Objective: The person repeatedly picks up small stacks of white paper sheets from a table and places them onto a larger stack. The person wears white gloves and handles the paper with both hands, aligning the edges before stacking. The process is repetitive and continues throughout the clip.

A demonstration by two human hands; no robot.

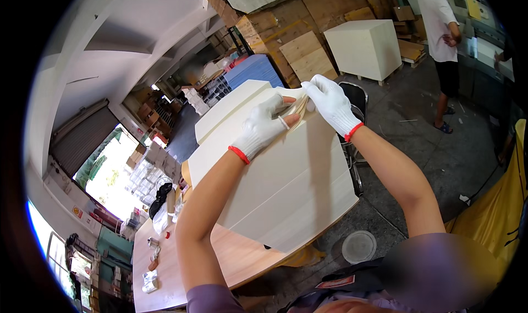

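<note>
While pinched between gloved fingers point(286, 105), thin sheets point(300, 108) top cream stack point(291, 175).

lower right of the frame: a blurred patch point(440, 269) masks part of the wearer's body. centre: the left hand point(264, 127) covers most of a thin tan bundle point(298, 108); its kind cannot be told. upper right: a standing person point(440, 32) is cut off at the top edge. lower left: small table items point(151, 258) too small to tell.
</note>
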